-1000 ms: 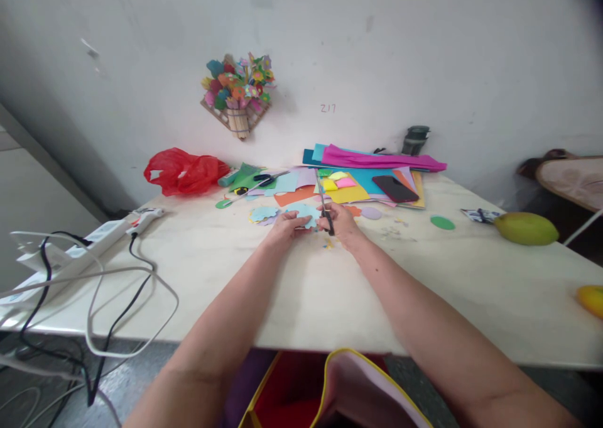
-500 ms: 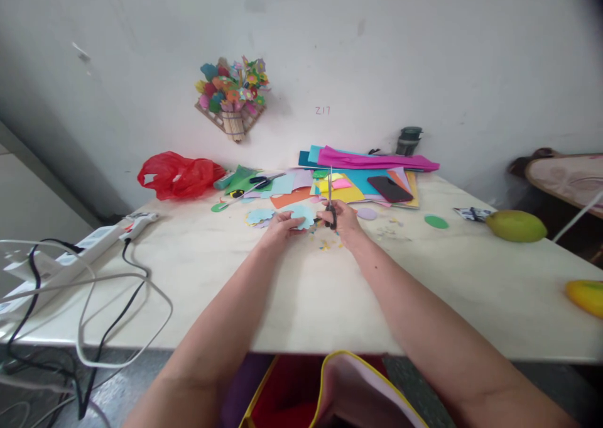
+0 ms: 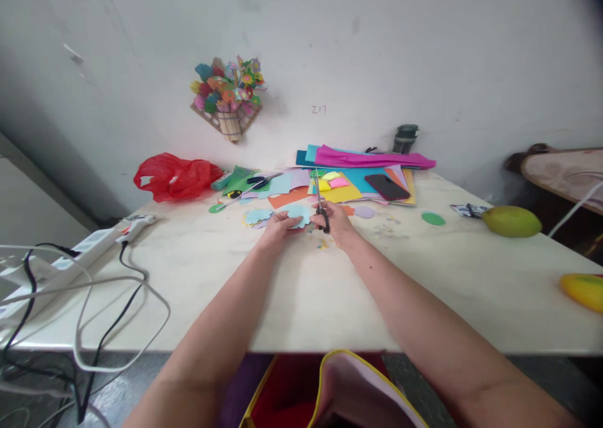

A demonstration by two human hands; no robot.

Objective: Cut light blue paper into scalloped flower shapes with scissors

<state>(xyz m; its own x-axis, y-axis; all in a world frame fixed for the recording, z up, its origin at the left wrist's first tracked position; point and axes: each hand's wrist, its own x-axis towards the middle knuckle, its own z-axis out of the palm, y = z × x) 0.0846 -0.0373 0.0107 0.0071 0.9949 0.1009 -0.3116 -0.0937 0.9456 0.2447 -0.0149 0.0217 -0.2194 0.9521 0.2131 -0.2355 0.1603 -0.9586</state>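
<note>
My left hand (image 3: 281,226) pinches a light blue paper cutout with a scalloped edge (image 3: 298,212). Just right of it, my right hand (image 3: 336,222) is closed around the handles of a pair of scissors (image 3: 321,209), whose blades point up and away from me beside the cutout. More scalloped paper cutouts (image 3: 257,217) lie on the table to the left of my left hand. Small paper scraps (image 3: 323,244) are scattered below the scissors, and a lilac paper oval (image 3: 364,212) lies to the right of my right hand.
Coloured paper sheets (image 3: 282,200), a phone (image 3: 387,187) and a second pair of scissors (image 3: 260,181) lie at the back. A red plastic bag (image 3: 176,175) and a power strip (image 3: 89,244) with cables are on the left. A green oval (image 3: 433,219) and a greenish-yellow fruit (image 3: 511,221) lie right.
The scissors have tilted, their tips swinging left, and my right hand has come slightly closer to the cutout. My left hand still holds the cutout. The whole view has shifted a little.
</note>
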